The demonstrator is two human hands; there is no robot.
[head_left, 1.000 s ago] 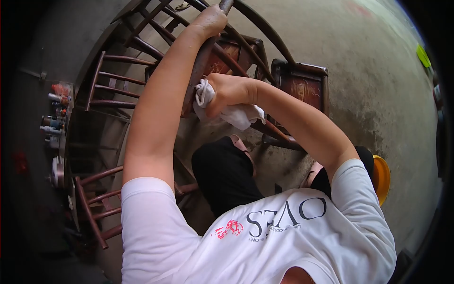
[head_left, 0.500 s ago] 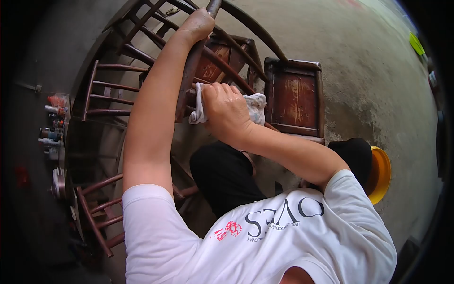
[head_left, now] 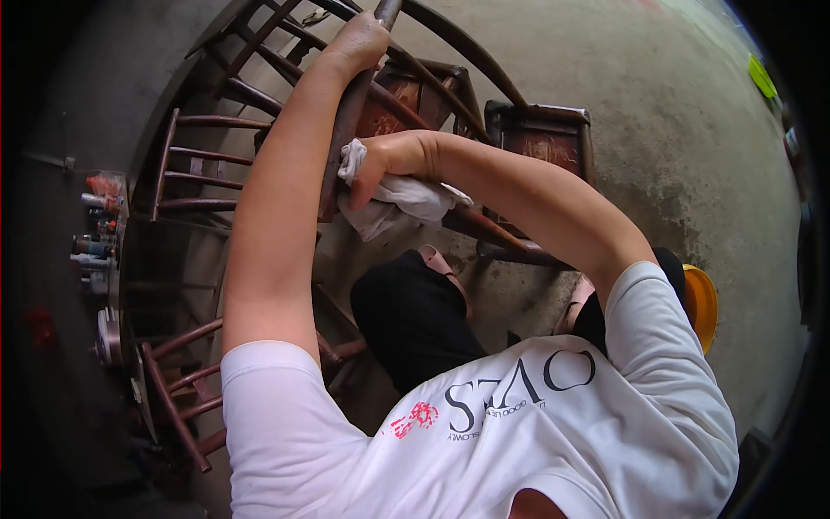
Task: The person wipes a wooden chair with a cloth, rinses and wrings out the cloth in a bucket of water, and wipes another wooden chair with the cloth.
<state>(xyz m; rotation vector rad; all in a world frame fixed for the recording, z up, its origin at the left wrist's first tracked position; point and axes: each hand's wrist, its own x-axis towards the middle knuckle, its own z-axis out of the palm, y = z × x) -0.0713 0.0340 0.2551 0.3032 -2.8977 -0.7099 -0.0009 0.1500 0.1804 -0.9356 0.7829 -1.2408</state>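
Note:
My left hand [head_left: 363, 43] is closed round a dark wooden post of a chair frame [head_left: 350, 117] near the top of the view. Below it and to the right, my right hand [head_left: 389, 164] has a whitish cloth [head_left: 406, 201] in its grip, against the same frame beside a lower rail. The cloth hangs down under the hand, and part of it sticks out past the thumb side. Wrist and forearm hide some of the wood behind them.
A worn reddish-brown wooden seat [head_left: 540, 147] stands to the right, another [head_left: 402, 99] behind the frame. More slatted chairs [head_left: 203, 164] fill the left. A yellow bucket [head_left: 702, 303] is at my right, and small bottles [head_left: 93, 246] sit at the far left.
My right hand has turned over and shifted slightly left, with its forearm raised. The cloth now hangs lower and more bunched. My left hand keeps its hold on the post.

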